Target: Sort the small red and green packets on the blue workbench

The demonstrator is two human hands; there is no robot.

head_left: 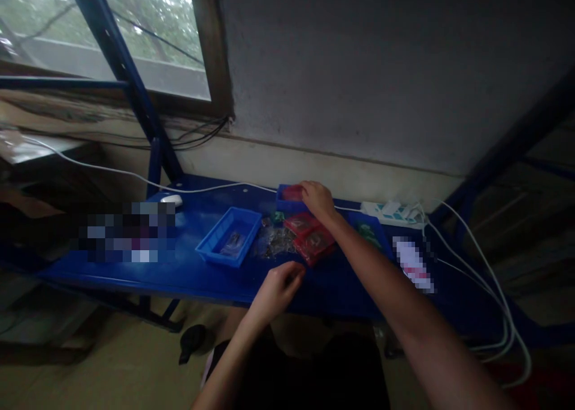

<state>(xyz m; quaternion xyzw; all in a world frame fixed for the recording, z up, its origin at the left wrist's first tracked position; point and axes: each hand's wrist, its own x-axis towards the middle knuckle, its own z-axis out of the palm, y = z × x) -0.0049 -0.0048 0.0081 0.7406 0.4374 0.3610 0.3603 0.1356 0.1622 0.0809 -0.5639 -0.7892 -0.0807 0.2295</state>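
My right hand reaches to the far side of the blue table, over a small blue bin with red material inside. Its fingers are bent together at the red material; whatever is between the fingertips is hidden. Near the front edge, my left hand is closed with its fingers curled in, and I cannot make out anything in it. Between the hands lie red packets in clear wrapping. Left of these is a pile of small shiny clear bags, their contents too small to tell.
A blue tray with a few clear bags stands to the left. At the right, another blue bin holds green items. Behind it lies a white power strip with cables. A white mouse-like object sits far left, near blurred-out items.
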